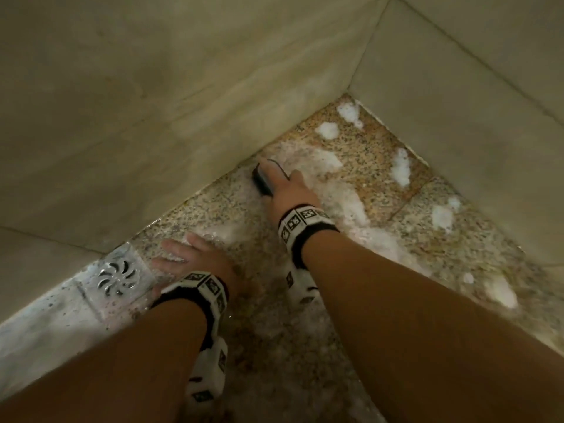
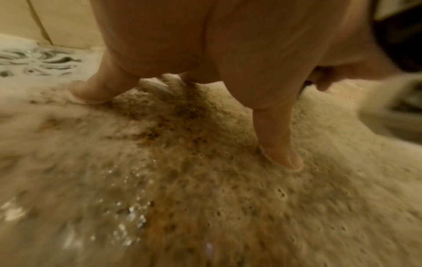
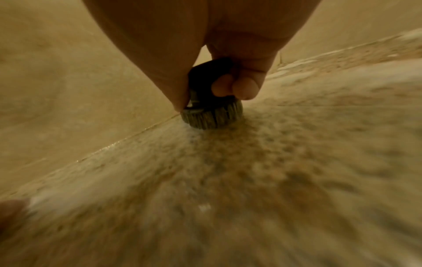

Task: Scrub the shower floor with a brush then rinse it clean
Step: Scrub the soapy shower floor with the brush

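My right hand [image 1: 287, 184] grips a dark scrub brush [image 1: 263, 181] by its handle. The brush's bristles [image 3: 212, 117] press on the speckled shower floor [image 1: 305, 346], right beside the foot of the left wall. Fingers [image 3: 246, 88] curl round the black handle [image 3: 205, 79] in the right wrist view. My left hand [image 1: 186, 254] lies flat with fingers spread on the wet, foamy floor next to the drain. Its fingertips [image 2: 283, 159] touch the suds in the left wrist view.
A round metal drain grate [image 1: 117, 277] sits in a pale strip at the left. White foam patches [image 1: 399, 169] dot the floor toward the far corner. Beige tiled walls [image 1: 152, 117] close in on the left and right, meeting at the corner.
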`<state>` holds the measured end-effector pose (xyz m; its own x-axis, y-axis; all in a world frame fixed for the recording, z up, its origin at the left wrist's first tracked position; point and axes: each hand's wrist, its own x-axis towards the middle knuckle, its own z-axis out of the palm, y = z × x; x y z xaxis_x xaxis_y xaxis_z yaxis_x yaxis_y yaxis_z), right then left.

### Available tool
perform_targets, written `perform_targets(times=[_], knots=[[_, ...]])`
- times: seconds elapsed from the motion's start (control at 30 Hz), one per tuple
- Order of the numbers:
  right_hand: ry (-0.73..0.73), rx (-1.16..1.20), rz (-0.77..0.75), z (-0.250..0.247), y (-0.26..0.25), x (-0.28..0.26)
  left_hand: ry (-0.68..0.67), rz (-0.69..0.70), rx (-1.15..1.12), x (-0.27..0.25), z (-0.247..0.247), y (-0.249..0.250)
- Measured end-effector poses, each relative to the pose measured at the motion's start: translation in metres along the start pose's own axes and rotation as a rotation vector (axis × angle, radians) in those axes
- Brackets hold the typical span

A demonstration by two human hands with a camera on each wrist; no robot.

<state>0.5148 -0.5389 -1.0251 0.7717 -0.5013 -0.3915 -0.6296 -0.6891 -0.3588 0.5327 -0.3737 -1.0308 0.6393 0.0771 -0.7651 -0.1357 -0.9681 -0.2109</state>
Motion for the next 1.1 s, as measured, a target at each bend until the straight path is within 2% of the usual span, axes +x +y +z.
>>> perform_targets(times=[0.1, 0.2, 0.3, 0.4, 0.47, 0.6, 0.77, 0.93, 1.0, 1.1], knots=[[-0.005, 0.112, 0.187, -0.010, 0.049, -0.016, 0.023, -0.001, 0.052, -0.003, 0.003, -0.002], [0.047, 0.087, 0.378, -0.023, 0.106, -0.046, 0.040, 0.009, 0.064, -0.007, 0.003, -0.005], [0.029, 0.138, 0.522, -0.027, 0.154, -0.084, 0.080, 0.029, 0.116, -0.012, 0.001, -0.003], [0.011, 0.192, 0.638, -0.024, 0.197, -0.126, 0.119, 0.027, 0.177, 0.004, 0.004, 0.003], [0.017, 0.254, 0.722, -0.023, 0.227, -0.160, 0.170, 0.104, 0.201, -0.015, 0.001, 0.017], [0.113, 0.426, 0.943, -0.016, 0.289, -0.238, 0.152, 0.286, 0.230, -0.074, 0.018, 0.077], [0.176, 0.417, 1.188, 0.002, 0.352, -0.327, 0.042, 0.522, 0.311, -0.132, 0.071, 0.159], [0.245, 0.474, 1.360, 0.011, 0.401, -0.408, 0.037, 0.631, 0.362, -0.182, 0.124, 0.204], [0.326, 0.505, 1.433, 0.009, 0.413, -0.424, 0.059, 0.672, 0.352, -0.187, 0.141, 0.214], [0.447, 0.547, 1.477, 0.003, 0.412, -0.408, 0.085, 0.694, 0.345, -0.186, 0.156, 0.223]])
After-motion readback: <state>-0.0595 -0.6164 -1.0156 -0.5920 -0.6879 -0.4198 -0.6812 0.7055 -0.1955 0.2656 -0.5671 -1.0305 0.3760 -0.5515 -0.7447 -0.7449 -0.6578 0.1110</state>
